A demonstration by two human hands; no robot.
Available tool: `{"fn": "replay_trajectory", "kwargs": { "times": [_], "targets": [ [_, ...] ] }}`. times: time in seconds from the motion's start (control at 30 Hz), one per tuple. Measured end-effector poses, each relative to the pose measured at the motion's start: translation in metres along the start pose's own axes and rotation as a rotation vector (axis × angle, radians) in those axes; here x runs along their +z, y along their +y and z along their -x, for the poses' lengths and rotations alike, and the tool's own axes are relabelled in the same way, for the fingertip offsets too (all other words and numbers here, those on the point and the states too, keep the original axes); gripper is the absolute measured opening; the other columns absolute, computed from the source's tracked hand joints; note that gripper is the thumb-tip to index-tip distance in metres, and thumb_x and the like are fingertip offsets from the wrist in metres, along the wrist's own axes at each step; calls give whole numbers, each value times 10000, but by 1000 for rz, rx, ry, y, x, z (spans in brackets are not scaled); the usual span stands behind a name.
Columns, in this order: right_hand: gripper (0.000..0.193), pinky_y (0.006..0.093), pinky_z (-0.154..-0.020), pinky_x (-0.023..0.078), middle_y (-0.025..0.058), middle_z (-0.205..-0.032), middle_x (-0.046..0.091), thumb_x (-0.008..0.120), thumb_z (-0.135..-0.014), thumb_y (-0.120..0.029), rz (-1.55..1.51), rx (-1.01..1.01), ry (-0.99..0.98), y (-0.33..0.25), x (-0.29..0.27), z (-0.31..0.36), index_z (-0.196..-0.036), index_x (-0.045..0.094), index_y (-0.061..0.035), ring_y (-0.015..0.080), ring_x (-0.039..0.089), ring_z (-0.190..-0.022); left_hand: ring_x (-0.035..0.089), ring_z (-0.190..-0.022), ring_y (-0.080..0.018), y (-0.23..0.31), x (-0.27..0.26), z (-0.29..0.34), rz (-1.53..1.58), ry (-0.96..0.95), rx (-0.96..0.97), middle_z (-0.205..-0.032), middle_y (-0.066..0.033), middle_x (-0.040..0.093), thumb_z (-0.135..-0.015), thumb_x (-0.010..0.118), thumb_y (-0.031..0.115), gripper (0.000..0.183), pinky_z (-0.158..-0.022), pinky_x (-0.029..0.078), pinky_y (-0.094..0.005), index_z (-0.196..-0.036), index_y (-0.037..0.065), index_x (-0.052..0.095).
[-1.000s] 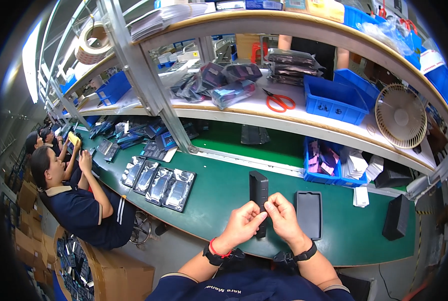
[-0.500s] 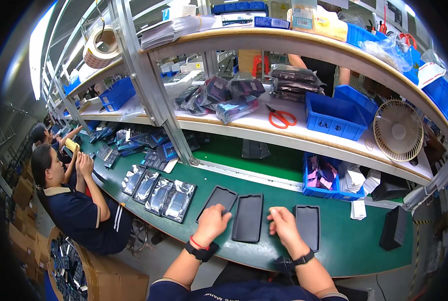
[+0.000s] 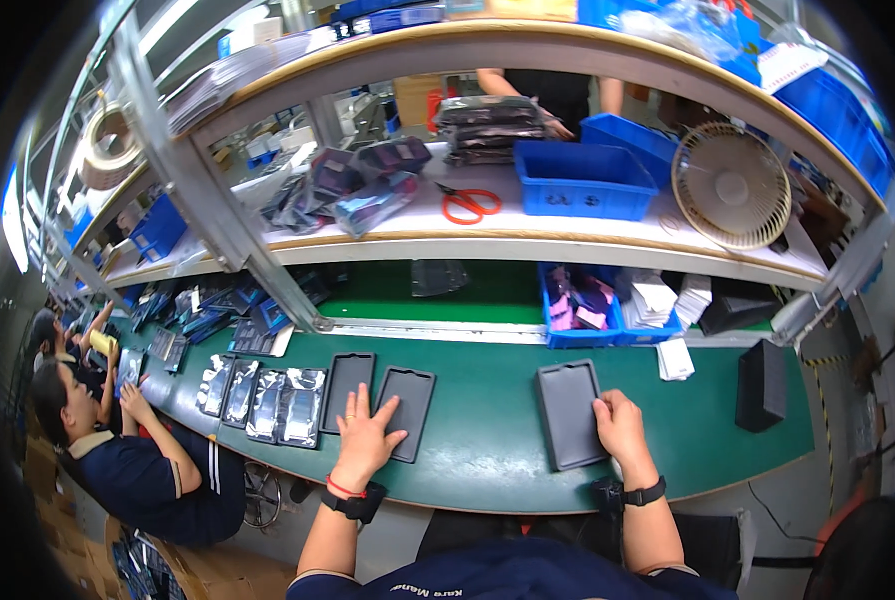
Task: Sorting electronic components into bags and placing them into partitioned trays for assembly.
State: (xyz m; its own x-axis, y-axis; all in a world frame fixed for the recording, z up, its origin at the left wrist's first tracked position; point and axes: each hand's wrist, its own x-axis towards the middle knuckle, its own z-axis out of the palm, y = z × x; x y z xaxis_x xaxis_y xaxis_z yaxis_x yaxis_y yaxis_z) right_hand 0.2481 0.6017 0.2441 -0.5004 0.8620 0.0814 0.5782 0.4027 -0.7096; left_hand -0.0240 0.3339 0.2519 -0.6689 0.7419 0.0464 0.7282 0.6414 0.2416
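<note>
My left hand (image 3: 365,437) is open, fingers spread, over a black plastic tray (image 3: 407,395). Another black tray (image 3: 350,375) lies just left of it, close to my fingertips. My right hand (image 3: 621,432) is closed on the right edge of a third black tray (image 3: 569,410), which sits apart from the others, slightly tilted on the green table. All three trays look empty, with raised rims. Further left stands a row of several black trays (image 3: 321,432) with shiny clear-wrapped items (image 3: 302,402) in them.
Blue bins (image 3: 579,335) with pink-and-dark pieces and white card stacks (image 3: 649,300) stand along the table's back. A black block (image 3: 760,385) is at right. The shelf above carries red-handled scissors (image 3: 469,203), a fan (image 3: 732,185) and bagged items. A co-worker (image 3: 132,470) sits at left.
The view has swung right. My left hand has opened from a curl and spread over the middle tray. My right hand has moved from the right tray's left side to its right edge.
</note>
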Motion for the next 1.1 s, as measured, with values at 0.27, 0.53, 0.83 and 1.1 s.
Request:
{"fn": "replay_trajectory", "kwargs": {
  "times": [0.27,0.53,0.83,1.1],
  "targets": [
    [274,169,-628,465,0,-817,591,728,-730,36,-1081,10,-343,-47,-1,27,-931,557,-34,35,546,-689,609,-739,-137,158,-7,6,1034,-67,371,-844,-98,648,-841,655,141,195,-625,488,-259,-960,-7,614],
    [119,175,-395,346,-27,-616,537,669,-835,-95,-1082,94,-319,-60,-3,33,-797,585,-21,20,444,-461,497,-509,-37,178,13,-5,1128,-132,267,-648,7,546,-915,570,135,149,-431,404,-185,-828,22,527],
    [93,214,-371,396,-11,-605,507,639,-842,-60,-1123,212,-87,-15,-52,27,-799,567,-20,51,455,-467,596,-528,-216,120,32,-28,624,-76,152,-585,-129,595,-817,654,240,249,-503,458,-332,-737,8,609],
    [97,200,-377,373,-8,-633,543,617,-871,-78,-954,84,-179,-49,-26,50,-834,568,-3,39,466,-451,470,-566,-97,198,2,-4,986,-192,422,-598,-48,525,-894,594,210,270,-510,407,-284,-724,10,532]
  ]
}}
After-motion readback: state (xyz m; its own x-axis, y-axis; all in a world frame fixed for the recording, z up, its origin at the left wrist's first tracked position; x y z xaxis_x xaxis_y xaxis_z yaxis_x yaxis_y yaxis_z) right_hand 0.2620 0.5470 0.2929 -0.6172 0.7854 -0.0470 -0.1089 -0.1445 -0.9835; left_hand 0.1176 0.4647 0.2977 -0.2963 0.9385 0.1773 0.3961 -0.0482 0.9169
